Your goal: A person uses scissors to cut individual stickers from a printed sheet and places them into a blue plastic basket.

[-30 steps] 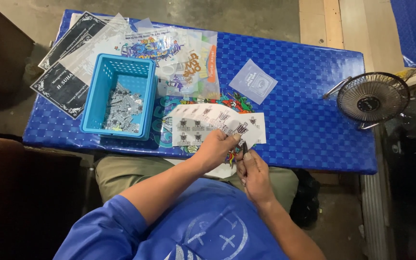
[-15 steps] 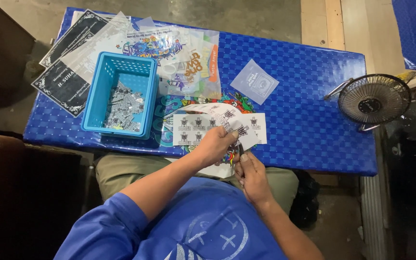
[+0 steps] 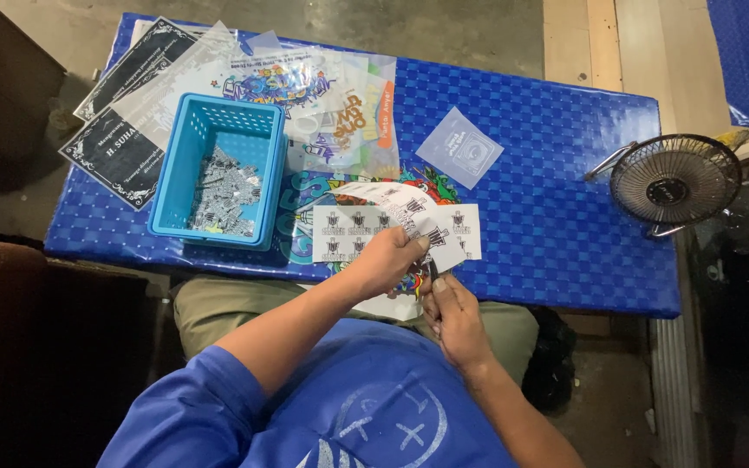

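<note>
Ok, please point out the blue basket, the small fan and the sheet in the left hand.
basket (image 3: 175,186): head view, left wall.
fan (image 3: 674,180): head view, grille centre.
sheet (image 3: 444,247): head view, part right of the left hand (image 3: 383,260).

On the blue checkered tablecloth (image 3: 556,217) we see a light blue plastic basket (image 3: 185,186) holding a heap of small black-and-white cut pieces (image 3: 223,192). Beyond it lie clear printed bags (image 3: 340,95) and black framed cards (image 3: 114,147), with one small clear pouch (image 3: 459,147) apart. A small dark desk fan (image 3: 674,180) sits at the table's right end.
</note>
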